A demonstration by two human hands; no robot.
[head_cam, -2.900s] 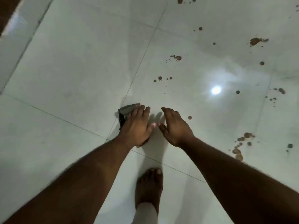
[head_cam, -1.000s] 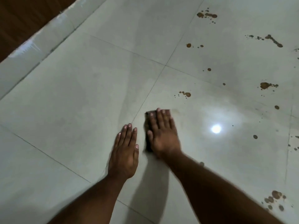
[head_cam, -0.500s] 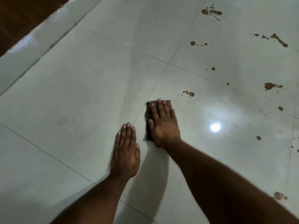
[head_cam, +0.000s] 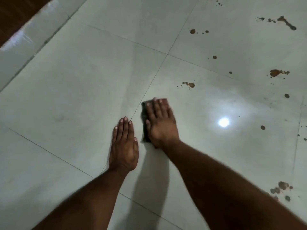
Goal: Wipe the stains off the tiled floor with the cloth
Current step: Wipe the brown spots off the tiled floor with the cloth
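My right hand [head_cam: 160, 123] lies flat with straight fingers on a dark cloth [head_cam: 144, 113], pressing it onto the pale tiled floor [head_cam: 83, 77]. Only the cloth's left edge shows beside the hand. My left hand [head_cam: 124, 146] rests flat on the tile just left of it, fingers together, holding nothing. The nearest brown stain cluster [head_cam: 189, 84] sits a short way beyond and right of my right fingertips. More brown stains [head_cam: 276, 72] dot the tiles to the right and far right.
A glossy white skirting [head_cam: 25, 42] runs diagonally at the upper left, with dark wood [head_cam: 15, 15] behind it. A bright lamp reflection [head_cam: 223, 122] glares on the tile right of my right hand. Further stains [head_cam: 282, 188] lie beside my right forearm.
My right hand took the cloth over from my left hand and has slid it forward along the tile toward the stain cluster. My left hand came down flat on the floor and stayed there.
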